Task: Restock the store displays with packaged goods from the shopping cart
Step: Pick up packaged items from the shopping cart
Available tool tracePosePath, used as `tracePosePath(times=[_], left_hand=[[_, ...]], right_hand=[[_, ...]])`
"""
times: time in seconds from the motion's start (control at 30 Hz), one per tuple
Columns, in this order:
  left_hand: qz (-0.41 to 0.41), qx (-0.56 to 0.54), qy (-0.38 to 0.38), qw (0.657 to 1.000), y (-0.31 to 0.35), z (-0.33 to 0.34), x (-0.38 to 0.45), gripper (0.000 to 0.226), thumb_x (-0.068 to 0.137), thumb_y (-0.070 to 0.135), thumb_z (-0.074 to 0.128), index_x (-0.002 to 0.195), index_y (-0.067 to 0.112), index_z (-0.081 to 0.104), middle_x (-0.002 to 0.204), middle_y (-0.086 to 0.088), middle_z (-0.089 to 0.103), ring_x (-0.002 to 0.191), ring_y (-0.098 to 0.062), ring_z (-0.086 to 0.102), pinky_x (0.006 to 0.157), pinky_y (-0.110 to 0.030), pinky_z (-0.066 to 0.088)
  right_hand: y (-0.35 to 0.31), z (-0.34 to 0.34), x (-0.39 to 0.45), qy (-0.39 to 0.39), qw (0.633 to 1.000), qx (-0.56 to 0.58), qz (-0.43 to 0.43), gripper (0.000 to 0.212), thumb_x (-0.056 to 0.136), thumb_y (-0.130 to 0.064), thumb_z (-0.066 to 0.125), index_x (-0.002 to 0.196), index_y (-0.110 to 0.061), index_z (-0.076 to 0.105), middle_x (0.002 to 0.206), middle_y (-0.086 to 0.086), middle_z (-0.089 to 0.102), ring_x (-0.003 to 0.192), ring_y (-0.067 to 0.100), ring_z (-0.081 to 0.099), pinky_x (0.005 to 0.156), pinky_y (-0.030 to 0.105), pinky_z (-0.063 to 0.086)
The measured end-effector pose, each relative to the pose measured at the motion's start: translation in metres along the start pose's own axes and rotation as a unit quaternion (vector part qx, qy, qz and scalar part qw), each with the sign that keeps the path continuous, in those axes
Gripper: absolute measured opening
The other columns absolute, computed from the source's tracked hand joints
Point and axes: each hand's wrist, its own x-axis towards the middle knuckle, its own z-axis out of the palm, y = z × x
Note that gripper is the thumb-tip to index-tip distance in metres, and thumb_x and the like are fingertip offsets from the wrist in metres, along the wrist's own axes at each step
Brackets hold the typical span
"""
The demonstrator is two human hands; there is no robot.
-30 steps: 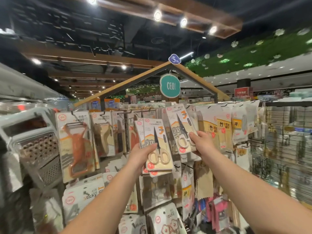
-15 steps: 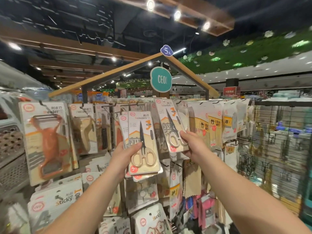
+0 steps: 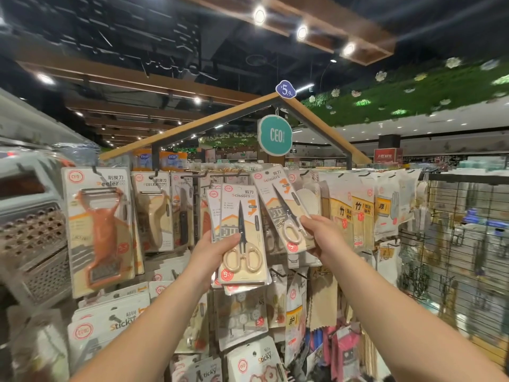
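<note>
While my left hand (image 3: 213, 253) grips a stack of scissors packs (image 3: 242, 235), my right hand (image 3: 321, 234) pinches one tilted scissors pack (image 3: 283, 213) near its peg, apparently not hung; stack remains, cart unseen.

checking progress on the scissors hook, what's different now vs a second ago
Little has changed. The right hand still pinches the single scissors pack by its lower edge, tilted, top near the hook row; whether it moved cannot be told as the camera shifted. The left hand keeps gripping the stack of scissors packs, upright. Nothing taken or let go. The orange peeler pack hangs as before.
</note>
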Motion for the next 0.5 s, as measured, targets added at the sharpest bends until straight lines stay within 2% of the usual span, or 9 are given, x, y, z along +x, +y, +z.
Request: tracePosePath(times=[0.13,0.2,0.3,0.43,0.5], left_hand=[[-0.008,-0.010,-0.004,1.000,0.000,-0.003,-0.002,0.035,0.085,0.016,0.074,0.117,0.014,0.059,0.100,-0.010,0.076,0.093,-0.031,0.073,0.093,-0.053,0.054],[-0.010,-0.008,-0.004,1.000,-0.001,-0.004,-0.002,0.036,0.085,0.017,0.075,0.117,0.014,0.059,0.100,-0.010,0.076,0.092,-0.030,0.073,0.093,-0.053,0.054],[-0.008,-0.003,-0.007,1.000,-0.001,-0.003,-0.001,0.044,0.083,0.018,0.077,0.122,0.013,0.058,0.101,-0.010,0.076,0.093,-0.030,0.073,0.093,-0.053,0.054],[-0.010,-0.004,-0.017,1.000,-0.003,-0.001,0.003,0.050,0.081,0.020,0.078,0.126,0.011,0.057,0.104,-0.011,0.075,0.093,-0.031,0.073,0.092,-0.053,0.055],[-0.013,-0.007,-0.020,1.000,-0.004,0.001,0.004,0.050,0.082,0.021,0.078,0.126,0.012,0.056,0.104,-0.012,0.075,0.093,-0.031,0.073,0.092,-0.054,0.054]], right_hand=[[0.001,-0.004,-0.002,0.044,0.999,0.026,-0.007,0.003,0.096,-0.017,0.062,0.099,-0.016,0.060,0.093,0.012,0.073,0.081,0.029,0.065,0.076,0.043,0.051],[0.001,-0.005,-0.003,0.039,0.999,0.012,0.002,0.001,0.097,-0.016,0.061,0.097,-0.015,0.062,0.095,0.015,0.073,0.082,0.030,0.065,0.074,0.042,0.051],[-0.001,0.000,0.000,0.039,0.999,-0.010,0.009,0.010,0.097,-0.017,0.060,0.100,-0.010,0.067,0.090,0.013,0.074,0.075,0.026,0.066,0.064,0.037,0.052],[0.000,0.013,0.010,0.049,0.997,-0.059,0.022,0.013,0.097,-0.017,0.059,0.094,-0.008,0.068,0.080,0.010,0.072,0.073,0.026,0.065,0.071,0.041,0.053],[0.005,0.018,0.015,0.055,0.995,-0.087,0.015,0.013,0.096,-0.018,0.058,0.095,-0.009,0.068,0.083,0.009,0.073,0.076,0.027,0.067,0.075,0.044,0.055]])
